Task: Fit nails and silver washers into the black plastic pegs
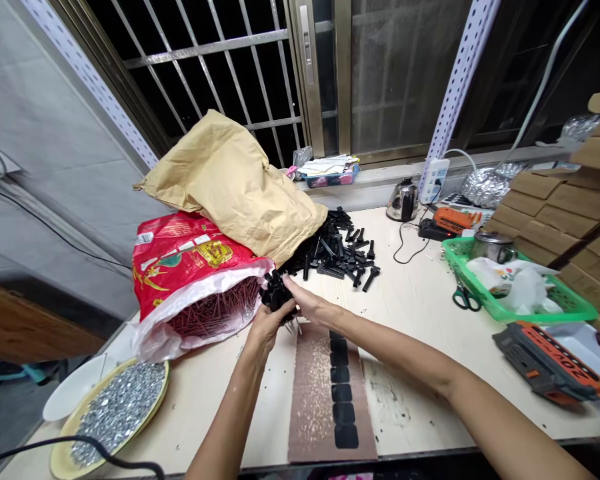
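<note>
My left hand [270, 323] and my right hand [304, 300] are together near the middle of the table, closed around a bunch of black plastic pieces [276, 292]. Thin metal tips poke out beneath the bunch. Behind it lies a loose heap of similar black plastic pieces [347, 250], partly spilling from a tan paper sack [230, 180]. Just left of my hands, a red bag [190, 257] lies open, full of long reddish-brown screws or nails [215, 312]. Below my hands is a brown board [310, 413] with a column of black rounded squares [343, 393].
A yellow dish of small silvery metal parts [120, 407] stands at the front left. On the right are a green basket [573, 310], scissors [466, 299], an orange-and-black 20V battery [555, 363] and stacked cardboard boxes [580, 207]. A metal kettle [403, 200] stands by the window.
</note>
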`<state>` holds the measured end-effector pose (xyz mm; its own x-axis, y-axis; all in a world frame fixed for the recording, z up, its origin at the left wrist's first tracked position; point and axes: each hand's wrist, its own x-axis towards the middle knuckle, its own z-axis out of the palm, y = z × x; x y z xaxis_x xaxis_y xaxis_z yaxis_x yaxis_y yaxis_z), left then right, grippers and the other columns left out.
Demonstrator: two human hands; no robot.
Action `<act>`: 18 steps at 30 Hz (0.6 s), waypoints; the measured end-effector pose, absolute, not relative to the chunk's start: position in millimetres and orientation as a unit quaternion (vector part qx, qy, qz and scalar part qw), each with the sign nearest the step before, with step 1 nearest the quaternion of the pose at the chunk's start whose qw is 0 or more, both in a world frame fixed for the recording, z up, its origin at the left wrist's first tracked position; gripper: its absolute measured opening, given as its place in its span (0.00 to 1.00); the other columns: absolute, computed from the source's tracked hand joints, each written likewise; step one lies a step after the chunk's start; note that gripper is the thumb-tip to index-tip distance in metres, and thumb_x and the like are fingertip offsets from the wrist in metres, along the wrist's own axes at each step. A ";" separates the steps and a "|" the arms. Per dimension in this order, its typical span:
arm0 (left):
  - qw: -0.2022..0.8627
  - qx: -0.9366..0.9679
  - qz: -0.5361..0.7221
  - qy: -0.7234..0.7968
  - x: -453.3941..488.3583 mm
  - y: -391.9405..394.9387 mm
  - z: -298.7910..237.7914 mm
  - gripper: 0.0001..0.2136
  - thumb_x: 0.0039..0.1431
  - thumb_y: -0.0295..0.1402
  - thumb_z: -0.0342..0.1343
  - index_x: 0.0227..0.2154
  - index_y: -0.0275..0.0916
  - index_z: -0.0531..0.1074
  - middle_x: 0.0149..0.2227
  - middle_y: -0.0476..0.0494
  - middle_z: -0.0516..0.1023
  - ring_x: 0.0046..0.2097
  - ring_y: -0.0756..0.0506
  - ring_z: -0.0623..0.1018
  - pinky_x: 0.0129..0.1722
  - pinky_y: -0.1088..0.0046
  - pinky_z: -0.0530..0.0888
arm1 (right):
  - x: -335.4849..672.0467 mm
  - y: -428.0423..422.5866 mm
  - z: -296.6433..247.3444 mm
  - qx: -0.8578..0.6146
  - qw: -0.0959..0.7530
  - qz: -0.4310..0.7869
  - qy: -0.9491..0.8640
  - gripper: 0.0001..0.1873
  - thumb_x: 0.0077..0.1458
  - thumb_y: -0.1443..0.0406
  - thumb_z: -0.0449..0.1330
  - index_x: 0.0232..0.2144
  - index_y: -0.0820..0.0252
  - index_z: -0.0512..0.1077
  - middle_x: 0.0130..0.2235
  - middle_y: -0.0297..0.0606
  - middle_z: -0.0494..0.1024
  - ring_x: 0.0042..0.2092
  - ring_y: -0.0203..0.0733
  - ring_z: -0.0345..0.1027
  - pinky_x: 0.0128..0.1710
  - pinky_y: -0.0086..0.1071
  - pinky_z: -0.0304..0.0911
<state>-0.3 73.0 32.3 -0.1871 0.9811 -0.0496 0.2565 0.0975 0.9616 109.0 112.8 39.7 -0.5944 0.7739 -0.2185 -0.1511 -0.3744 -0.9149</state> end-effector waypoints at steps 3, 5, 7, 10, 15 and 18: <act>0.251 0.583 0.342 0.692 -11.1 89.7 23.1 0.13 0.52 0.35 0.56 0.40 0.34 0.70 0.37 0.38 0.78 0.39 0.40 0.78 0.35 0.67 0.73 | 119.5 116.6 39.5 -0.354 0.298 0.756 -0.463 0.29 0.57 0.40 0.43 0.53 0.43 0.65 0.61 0.32 0.61 0.56 0.47 0.59 0.57 0.53 0.48; 0.208 0.601 0.310 0.707 -14.4 100.1 16.0 0.14 0.49 0.29 0.57 0.41 0.36 0.70 0.38 0.38 0.77 0.43 0.38 0.76 0.39 0.66 0.71 | 133.9 119.6 38.9 -0.358 0.330 0.749 -0.449 0.29 0.57 0.41 0.44 0.55 0.43 0.62 0.64 0.33 0.53 0.56 0.48 0.60 0.56 0.51 0.51; 0.172 0.622 0.271 0.714 -12.4 107.8 7.0 0.15 0.48 0.26 0.56 0.42 0.36 0.69 0.39 0.38 0.76 0.45 0.38 0.75 0.42 0.65 0.69 | 151.8 122.0 36.9 -0.379 0.376 0.728 -0.430 0.29 0.59 0.43 0.43 0.57 0.48 0.61 0.65 0.38 0.52 0.53 0.47 0.64 0.52 0.46 0.58; 0.139 0.650 0.211 0.716 -1.4 113.8 -7.8 0.12 0.50 0.25 0.54 0.40 0.35 0.69 0.39 0.36 0.75 0.44 0.38 0.74 0.42 0.63 0.67 | 180.2 122.4 29.7 -0.424 0.426 0.678 -0.422 0.27 0.62 0.48 0.42 0.56 0.54 0.62 0.63 0.43 0.55 0.49 0.45 0.67 0.47 0.39 0.63; 0.100 0.690 0.156 0.700 11.7 119.9 -24.0 0.17 0.54 0.29 0.54 0.47 0.33 0.67 0.45 0.32 0.71 0.48 0.37 0.69 0.45 0.61 0.66 | 220.5 117.7 12.5 -0.465 0.440 0.623 -0.450 0.24 0.62 0.49 0.45 0.50 0.55 0.67 0.60 0.42 0.61 0.46 0.43 0.69 0.40 0.35 0.66; 0.083 0.713 0.146 0.681 7.3 125.1 -24.1 0.22 0.57 0.30 0.52 0.54 0.32 0.63 0.47 0.31 0.70 0.49 0.36 0.67 0.47 0.58 0.64 | 235.7 116.8 7.4 -0.482 0.457 0.598 -0.447 0.22 0.61 0.49 0.47 0.47 0.55 0.68 0.59 0.41 0.63 0.43 0.39 0.70 0.36 0.31 0.68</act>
